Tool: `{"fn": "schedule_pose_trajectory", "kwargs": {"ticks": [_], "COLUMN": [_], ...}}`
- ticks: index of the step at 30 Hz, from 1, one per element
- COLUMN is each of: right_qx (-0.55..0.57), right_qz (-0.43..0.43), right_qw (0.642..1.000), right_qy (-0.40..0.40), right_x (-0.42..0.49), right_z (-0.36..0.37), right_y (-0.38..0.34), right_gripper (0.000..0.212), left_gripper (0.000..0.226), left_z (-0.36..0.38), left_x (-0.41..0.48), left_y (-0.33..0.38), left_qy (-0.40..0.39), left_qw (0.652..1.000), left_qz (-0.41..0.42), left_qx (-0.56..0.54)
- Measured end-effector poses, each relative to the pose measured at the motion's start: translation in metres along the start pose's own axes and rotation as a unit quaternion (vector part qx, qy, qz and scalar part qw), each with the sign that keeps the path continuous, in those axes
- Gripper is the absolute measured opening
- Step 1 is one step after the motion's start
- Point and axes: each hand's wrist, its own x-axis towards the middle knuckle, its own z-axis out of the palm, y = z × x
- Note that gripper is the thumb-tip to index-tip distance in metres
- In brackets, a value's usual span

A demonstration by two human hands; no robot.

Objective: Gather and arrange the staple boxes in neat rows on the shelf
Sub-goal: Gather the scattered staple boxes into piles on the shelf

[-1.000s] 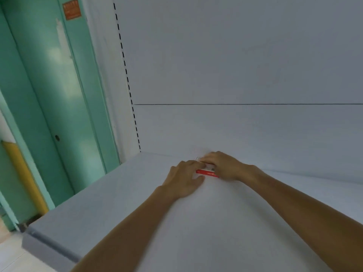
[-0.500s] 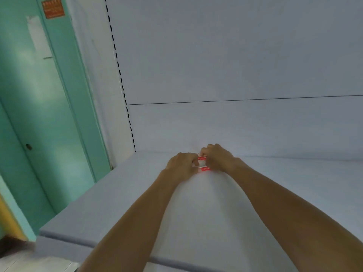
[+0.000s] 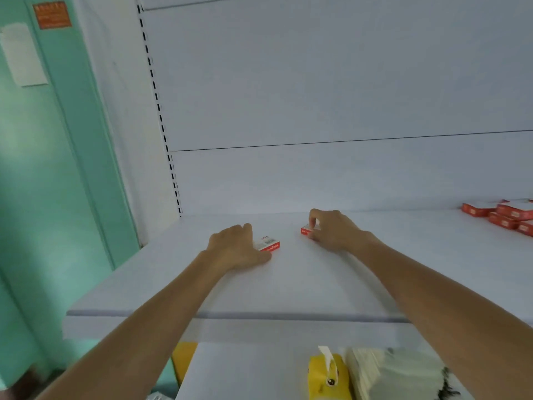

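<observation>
The person reaches both arms onto the white shelf [image 3: 288,284]. The left hand [image 3: 236,246] lies over the left staple box [image 3: 270,244], its grip closed on the box with fingers across the top and the thumb along the near edge. Just to the right and apart from it, the right hand [image 3: 331,230] pinches the right staple box [image 3: 307,229], fingers curled over it. Both boxes sit flat on the shelf near the back wall. A pile of staple boxes [image 3: 504,216] sits at the far right. A yellow tissue pack [image 3: 328,376] lies on the lower shelf.
</observation>
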Motion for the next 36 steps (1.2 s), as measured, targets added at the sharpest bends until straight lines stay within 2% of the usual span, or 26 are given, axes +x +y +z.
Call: {"fn": "schedule_pose_trajectory", "kwargs": {"ticks": [2, 5, 8, 11, 19, 25, 31, 36], "right_qx": [-0.018, -0.01, 0.014, 0.01, -0.061, -0.078, -0.116, -0.118], "right_qz": [0.011, 0.022, 0.045, 0.069, 0.149, 0.242, 0.286, 0.283], "right_qw": [1.0, 1.0, 0.999, 0.996, 0.984, 0.962, 0.945, 0.946], "right_qy": [-0.018, -0.011, 0.014, 0.052, 0.071, 0.098, 0.106, 0.108], "right_x": [-0.012, -0.034, -0.057, -0.084, -0.176, -0.267, -0.331, -0.329], "right_z": [-0.008, -0.022, -0.044, -0.071, -0.147, -0.212, -0.245, -0.257], "right_y": [0.008, 0.034, 0.07, 0.108, 0.219, 0.326, 0.405, 0.45], "right_gripper": [0.028, 0.034, 0.028, 0.027, 0.038, 0.034, 0.03, 0.031], "left_gripper": [0.055, 0.043, 0.034, 0.036, 0.04, 0.051, 0.048, 0.048], "left_z": [0.006, 0.006, 0.001, -0.001, 0.007, 0.026, 0.041, 0.047], "left_x": [-0.001, 0.0, -0.002, -0.002, -0.008, -0.036, -0.052, -0.043], "left_y": [0.007, 0.022, 0.049, 0.093, 0.27, 0.418, 0.518, 0.57], "left_qy": [0.013, 0.019, 0.02, 0.026, -0.006, -0.033, -0.049, -0.051], "left_qw": [1.0, 0.998, 0.994, 0.984, 0.946, 0.914, 0.883, 0.879], "left_qz": [-0.012, 0.012, 0.06, 0.123, 0.271, 0.365, 0.412, 0.426], "left_qx": [-0.014, -0.057, -0.087, -0.123, -0.177, -0.174, -0.22, -0.21]}}
